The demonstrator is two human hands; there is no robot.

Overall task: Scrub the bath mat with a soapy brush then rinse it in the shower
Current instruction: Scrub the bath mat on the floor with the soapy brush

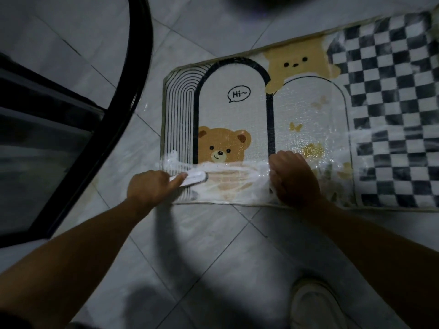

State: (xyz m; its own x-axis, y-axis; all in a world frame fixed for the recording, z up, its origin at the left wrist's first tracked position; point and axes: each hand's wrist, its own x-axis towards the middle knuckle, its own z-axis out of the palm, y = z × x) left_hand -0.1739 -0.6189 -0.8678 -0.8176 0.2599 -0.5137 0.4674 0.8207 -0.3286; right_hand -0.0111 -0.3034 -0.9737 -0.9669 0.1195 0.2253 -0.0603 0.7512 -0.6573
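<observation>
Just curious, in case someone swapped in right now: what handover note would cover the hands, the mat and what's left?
Left hand grips the white brush at the near-left corner of the bath mat, which lies flat on the tiled floor.
Right hand rests curled on the mat's near edge; whether it grips anything is unclear.
Done: foam mostly along the near strip.
Left: scrub the rest, then rinse.
</observation>
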